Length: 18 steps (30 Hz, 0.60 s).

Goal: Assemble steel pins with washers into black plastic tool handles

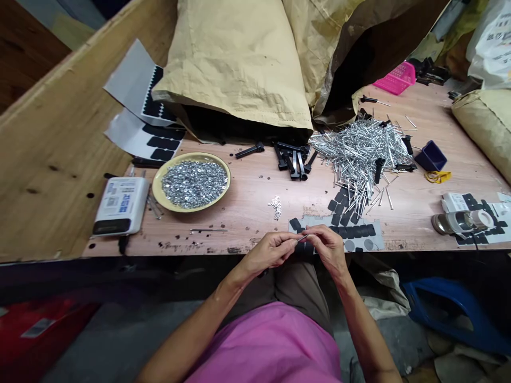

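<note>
At the table's front edge my left hand point(275, 250) and my right hand point(326, 246) meet, both with closed fingers. Between their fingertips runs a thin metal pin point(302, 238), gripped from both sides. A dark piece point(263, 273) shows below my left hand; its kind is unclear. Just behind the hands lies a sheet of black stick-on pads point(359, 231), partly covered by my right hand. A small cluster of metal washers point(276, 206) rests farther back. Behind the right hand spreads a heap of long metal pins point(363, 149).
To the left stand a yellow bowl point(157, 198) of small metal washers and a white box-shaped device point(120, 205). Black plastic handles point(291, 159) lie under a large paper sack point(235, 58). On the right are a dark blue tray point(431, 157) and a glass jar point(459, 221).
</note>
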Motion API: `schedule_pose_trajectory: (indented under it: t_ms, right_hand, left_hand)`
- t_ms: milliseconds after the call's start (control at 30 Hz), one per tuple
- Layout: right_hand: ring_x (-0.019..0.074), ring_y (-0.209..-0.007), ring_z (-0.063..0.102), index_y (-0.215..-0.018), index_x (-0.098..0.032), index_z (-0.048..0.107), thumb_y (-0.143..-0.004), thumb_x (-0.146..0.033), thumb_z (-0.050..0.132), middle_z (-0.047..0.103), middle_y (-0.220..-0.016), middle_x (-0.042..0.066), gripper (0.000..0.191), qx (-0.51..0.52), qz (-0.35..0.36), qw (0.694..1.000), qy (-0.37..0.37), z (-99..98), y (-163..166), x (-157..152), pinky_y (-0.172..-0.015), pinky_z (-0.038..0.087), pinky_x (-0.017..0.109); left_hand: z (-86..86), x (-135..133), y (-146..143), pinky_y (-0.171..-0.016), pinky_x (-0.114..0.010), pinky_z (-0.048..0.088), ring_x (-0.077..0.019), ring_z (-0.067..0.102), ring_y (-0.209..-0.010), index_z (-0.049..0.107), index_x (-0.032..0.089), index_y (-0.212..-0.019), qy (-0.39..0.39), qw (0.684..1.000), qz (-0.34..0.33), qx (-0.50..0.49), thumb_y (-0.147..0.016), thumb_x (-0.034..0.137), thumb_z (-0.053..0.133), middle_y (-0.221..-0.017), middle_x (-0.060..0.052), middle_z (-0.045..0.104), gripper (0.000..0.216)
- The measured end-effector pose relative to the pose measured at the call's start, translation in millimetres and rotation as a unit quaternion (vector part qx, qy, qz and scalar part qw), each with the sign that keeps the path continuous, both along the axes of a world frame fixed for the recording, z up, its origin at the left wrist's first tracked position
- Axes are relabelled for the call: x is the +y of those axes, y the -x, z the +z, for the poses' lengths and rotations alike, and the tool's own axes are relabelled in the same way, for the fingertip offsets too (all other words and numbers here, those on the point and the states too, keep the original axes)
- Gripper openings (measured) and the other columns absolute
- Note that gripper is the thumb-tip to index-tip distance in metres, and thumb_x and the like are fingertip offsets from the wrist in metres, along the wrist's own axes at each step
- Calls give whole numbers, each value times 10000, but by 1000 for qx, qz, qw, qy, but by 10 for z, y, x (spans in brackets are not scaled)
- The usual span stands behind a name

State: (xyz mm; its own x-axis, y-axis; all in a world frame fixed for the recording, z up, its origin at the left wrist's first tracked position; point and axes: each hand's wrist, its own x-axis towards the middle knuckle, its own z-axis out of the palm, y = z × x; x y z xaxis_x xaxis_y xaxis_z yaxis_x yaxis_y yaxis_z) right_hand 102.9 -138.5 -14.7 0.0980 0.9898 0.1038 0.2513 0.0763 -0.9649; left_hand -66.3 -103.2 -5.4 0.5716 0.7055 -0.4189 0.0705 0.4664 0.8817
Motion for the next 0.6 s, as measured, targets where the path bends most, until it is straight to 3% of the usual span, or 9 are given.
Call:
schedule_pose_trajectory:
  t_ms: [100,167,333,467,600]
  right_hand:
    - [175,-754,655,-751,-232,680,-815,-436,619,695,-759,28,222,29,-42,999,18,-34,72,-11,-734,528,308]
    - [174,-763,660,-776,-228,651,-798,-481,625,692,-812,31,255,72,-64,995,28,-47,117,-20,-756,536,317]
    - [184,-895,671,-1021,-245,636,-831,-551,548,648,-1106,72,371,148,-48,986,58,-8,137,-10,-822,544,346]
    - [200,-960,632,-834,-234,672,-799,-522,602,628,-1008,63,298,107,-50,992,45,-6,103,39,-802,551,335]
    - [188,-866,646,-710,-207,599,-720,-532,677,583,-992,55,334,133,-58,986,78,-84,107,80,-705,565,311]
  left_hand:
    - [48,-19,-73,-529,-225,431,-130,529,-591,757,180,-885,-126,990,58,39,-722,352,613,-666,-42,646,277]
    - [73,-27,-116,-639,-254,472,-175,589,-721,764,198,-846,-181,979,77,54,-727,310,595,-753,-61,695,235]
    - [64,-8,-125,-557,-221,439,-126,500,-565,747,156,-917,-144,987,60,48,-766,335,543,-558,-3,575,310]
    - [36,-5,-110,-525,-200,408,-113,475,-562,730,150,-895,-129,988,66,51,-759,350,564,-580,3,565,293]
    - [18,-35,-131,-557,-196,395,-109,480,-584,709,168,-825,-180,978,71,75,-766,314,550,-620,1,583,224]
